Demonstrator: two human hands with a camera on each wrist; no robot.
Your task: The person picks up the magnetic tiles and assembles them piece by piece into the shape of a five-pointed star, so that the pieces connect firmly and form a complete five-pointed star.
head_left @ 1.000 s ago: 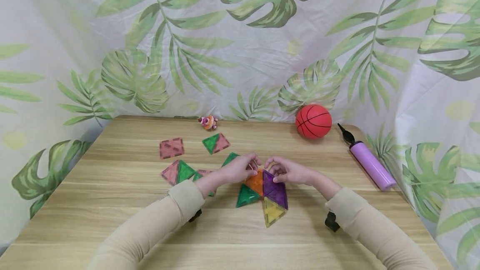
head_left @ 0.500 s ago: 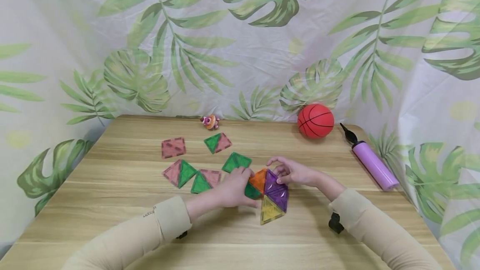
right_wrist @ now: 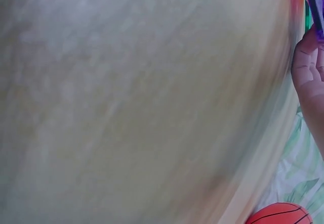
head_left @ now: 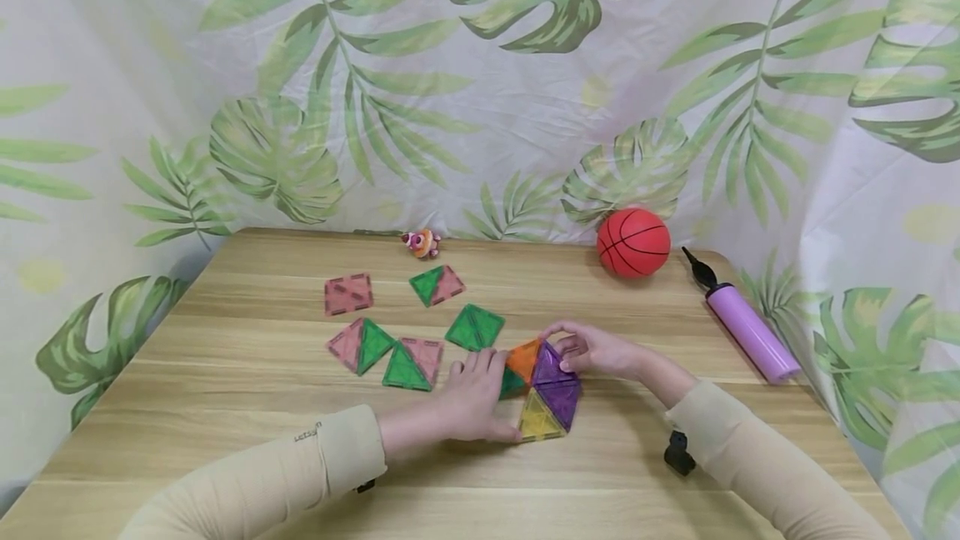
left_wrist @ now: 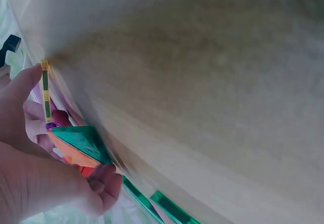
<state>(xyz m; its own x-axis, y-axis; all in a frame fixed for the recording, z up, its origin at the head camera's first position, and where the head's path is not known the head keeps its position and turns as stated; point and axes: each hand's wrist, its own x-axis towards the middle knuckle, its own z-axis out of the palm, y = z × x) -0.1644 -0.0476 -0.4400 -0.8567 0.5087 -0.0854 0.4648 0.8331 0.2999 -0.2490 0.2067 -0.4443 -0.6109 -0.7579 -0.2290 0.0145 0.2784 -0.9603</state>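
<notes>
A ring of joined translucent triangular magnetic tiles lies between the hands in the head view: an orange tile [head_left: 524, 359], two purple tiles [head_left: 560, 400], a yellow tile [head_left: 538, 418] and a dark green tile [head_left: 512, 384]. My left hand [head_left: 472, 398] spans the ring's left side, its thumb against the yellow tile's corner and its fingers at the green tile, partly covering it. In the left wrist view the yellow tile [left_wrist: 46, 92] stands edge-on at the thumb. My right hand [head_left: 596, 352] pinches the upper purple tile, its fingers curled at the outer edge.
Green paired tiles [head_left: 475, 327] lie just behind the left hand. Pink and green tile pairs [head_left: 412, 363] and a pink square [head_left: 348, 295] spread to the left. A small figurine [head_left: 422, 243], red ball [head_left: 633, 242] and purple hand pump [head_left: 752, 332] stand farther back.
My left hand has moved from the orange tile down to the ring's lower left side. The yellow tile has swung left toward the green one. My right hand has shifted slightly right.
</notes>
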